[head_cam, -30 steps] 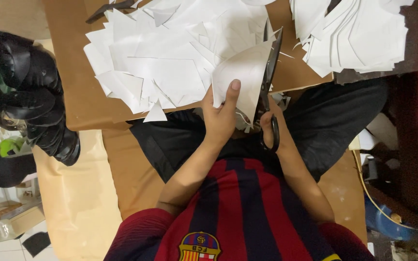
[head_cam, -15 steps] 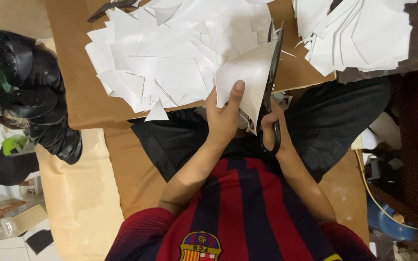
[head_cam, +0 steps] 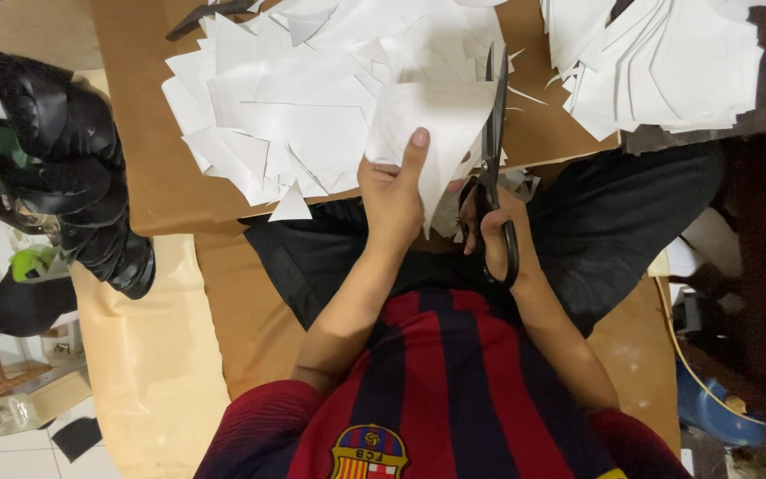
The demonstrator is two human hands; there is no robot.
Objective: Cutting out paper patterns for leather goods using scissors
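Left hand closed on a white sheet, thumb laid up across its face, remaining fingers hidden behind. Sheet held upright-tilted above the near edge of the brown surface, just in front of the lap. Right hand wrapped shut through the loops of black scissors, blades pointing away from the body and lying along the sheet's right edge, touching it. Blades nearly together; cannot tell whether paper sat between them.

Spread over the surface beyond the left hand: a loose heap of white cut pieces, mostly triangles, overlapping, one small triangle hanging at the near edge. Further right, apart from the heap: a second stack of white sheets, fanned, reaching the surface's far right corner. A few thin slivers lying between scissors and stack. At the top left of the surface, a dark tool, partly cut off by the frame.

Off the surface's left side: a bundle of black leather-like pieces, stacked and drooping. Below it, pale brown board leaning over the floor. Dark trousers and a striped red-and-blue shirt filling the lower middle. Blue rim low at the right, with a yellow cord beside.
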